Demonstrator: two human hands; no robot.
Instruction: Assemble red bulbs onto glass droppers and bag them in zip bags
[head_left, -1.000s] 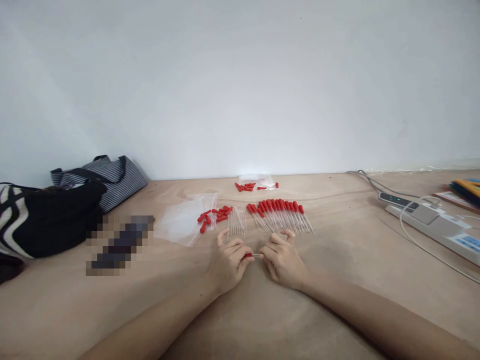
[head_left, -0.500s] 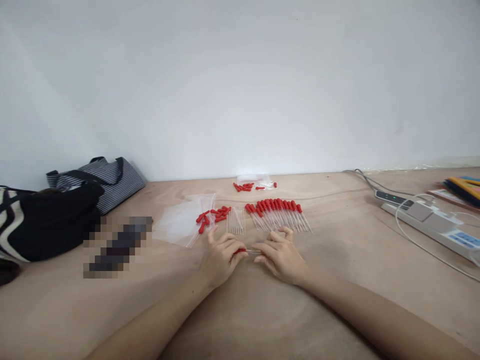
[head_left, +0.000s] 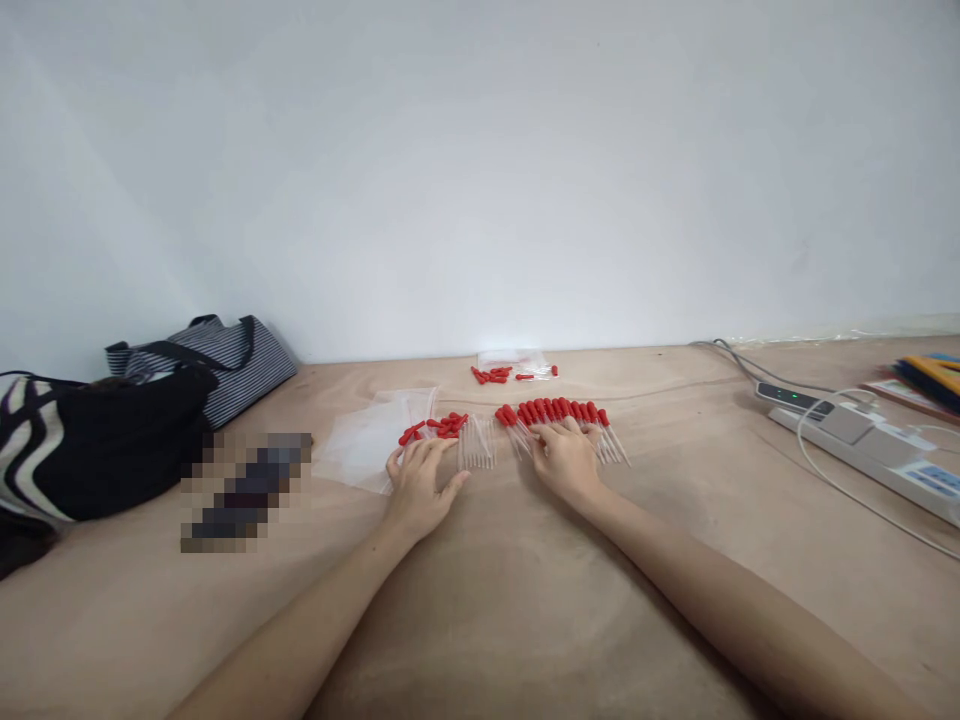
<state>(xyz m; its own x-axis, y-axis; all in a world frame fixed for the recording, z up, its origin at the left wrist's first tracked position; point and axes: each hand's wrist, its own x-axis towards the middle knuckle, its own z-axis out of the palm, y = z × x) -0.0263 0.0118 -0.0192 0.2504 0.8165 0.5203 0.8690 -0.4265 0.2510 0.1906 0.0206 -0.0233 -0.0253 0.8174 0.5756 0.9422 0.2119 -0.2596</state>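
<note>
Left hand point(head_left: 421, 490): fingers spread, thumb out, tips at the bulbs point(head_left: 448, 425), contact unclear. Right hand point(head_left: 566, 462): fingers curled over the droppers point(head_left: 556, 409), can't see if gripping; row fans just beyond it. Tubes point(head_left: 478, 443) on bench point(head_left: 495, 610) between hands.

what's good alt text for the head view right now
A person's open left hand is at loose red bulbs beside clear tubes, while the right hand is over a row of red-topped droppers, its grip unclear. On the table, a black bag and striped bag are at left, a power strip at right.
</note>
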